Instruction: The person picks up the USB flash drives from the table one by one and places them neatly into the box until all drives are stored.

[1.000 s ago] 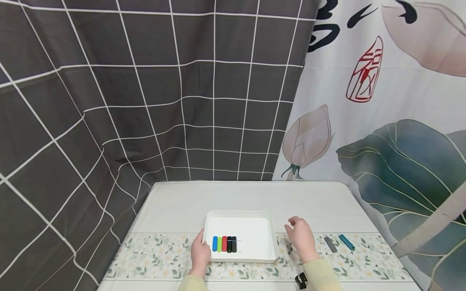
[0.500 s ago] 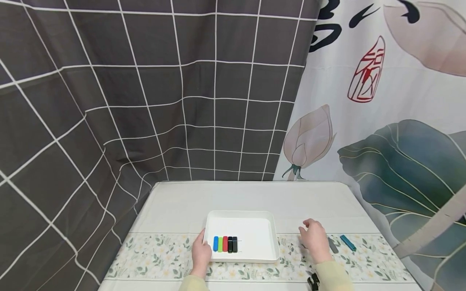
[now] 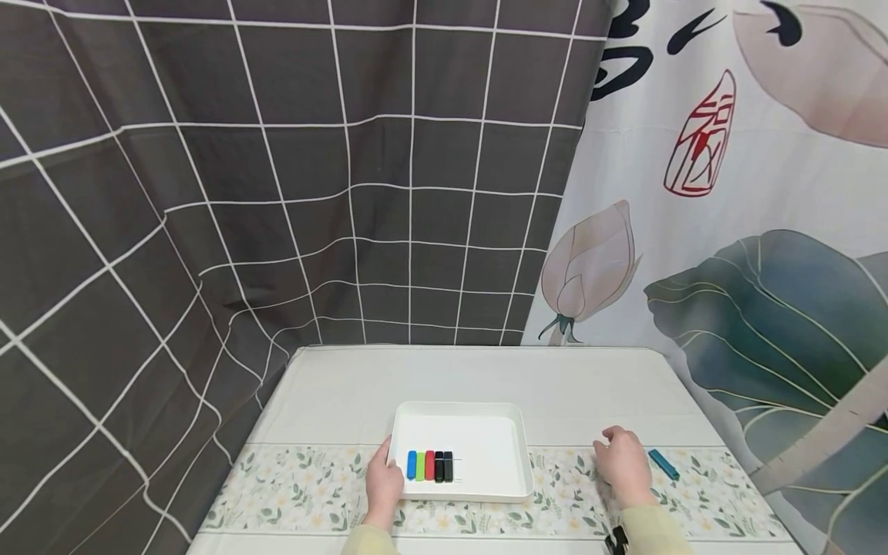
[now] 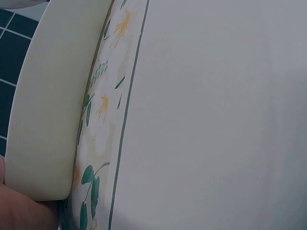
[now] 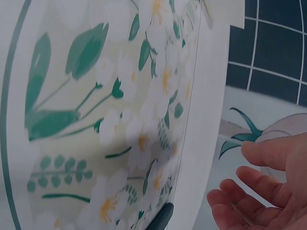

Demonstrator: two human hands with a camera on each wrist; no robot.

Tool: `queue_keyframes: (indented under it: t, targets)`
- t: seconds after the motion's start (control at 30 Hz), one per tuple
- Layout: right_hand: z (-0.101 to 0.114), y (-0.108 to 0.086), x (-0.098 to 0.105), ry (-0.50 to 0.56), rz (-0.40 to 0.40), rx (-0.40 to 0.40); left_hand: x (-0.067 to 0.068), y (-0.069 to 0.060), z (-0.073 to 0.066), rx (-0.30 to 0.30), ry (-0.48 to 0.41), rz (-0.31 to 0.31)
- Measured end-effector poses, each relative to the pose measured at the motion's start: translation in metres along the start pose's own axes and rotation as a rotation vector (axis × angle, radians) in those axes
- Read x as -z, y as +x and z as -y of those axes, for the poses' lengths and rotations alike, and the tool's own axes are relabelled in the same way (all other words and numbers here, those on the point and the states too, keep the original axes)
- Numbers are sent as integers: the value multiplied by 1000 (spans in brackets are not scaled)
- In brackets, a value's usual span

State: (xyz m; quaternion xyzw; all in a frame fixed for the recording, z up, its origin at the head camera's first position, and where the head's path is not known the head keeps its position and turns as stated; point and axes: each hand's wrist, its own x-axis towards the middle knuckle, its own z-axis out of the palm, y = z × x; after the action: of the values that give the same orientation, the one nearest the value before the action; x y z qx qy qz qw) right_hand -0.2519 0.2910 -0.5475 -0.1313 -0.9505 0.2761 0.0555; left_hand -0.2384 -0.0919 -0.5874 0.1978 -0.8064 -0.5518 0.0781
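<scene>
My left hand [image 3: 384,482] grips the left edge of a shallow white tray [image 3: 486,495]; the tray's wall [image 4: 53,100] fills the left of the left wrist view. Inside the tray a row of short sticks stands side by side: a blue stick [image 3: 412,465], a green stick [image 3: 420,466], a red stick [image 3: 429,465] and two black sticks [image 3: 443,466]. To the right, my right hand [image 3: 623,466] hovers with loosely bent fingers and nothing between them. A dark grey stick [image 5: 161,218] shows below it in the right wrist view; in the head view the hand hides it.
A teal stick [image 3: 664,464] lies on the table just right of my right hand. A flowered band [image 3: 298,489] crosses the white table [image 3: 479,370]. Dark checked cloth [image 3: 444,216] and a printed white curtain [image 3: 617,169] hang behind.
My right hand has moved right, away from the tray, and now covers the grey stick in the head view. The left hand and the tray have stayed in place.
</scene>
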Motion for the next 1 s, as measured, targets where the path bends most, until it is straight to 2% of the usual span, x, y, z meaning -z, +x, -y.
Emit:
queue_keyframes:
  t: [0.17, 0.4, 0.57, 1.0]
  targets:
    - [-7, 2, 2, -16, -2, 3, 0, 0, 0, -5, -4, -5]
    - [-14, 6, 0, -44, -52, -78, -1, 0, 0, -11, -8, -9]
    - [-22, 7, -3, -69, -82, -103, -1, 0, 0, -7, -16, -4]
    - [-35, 11, -8, -131, -46, -174, -1, 2, 2, 2, -14, 0]
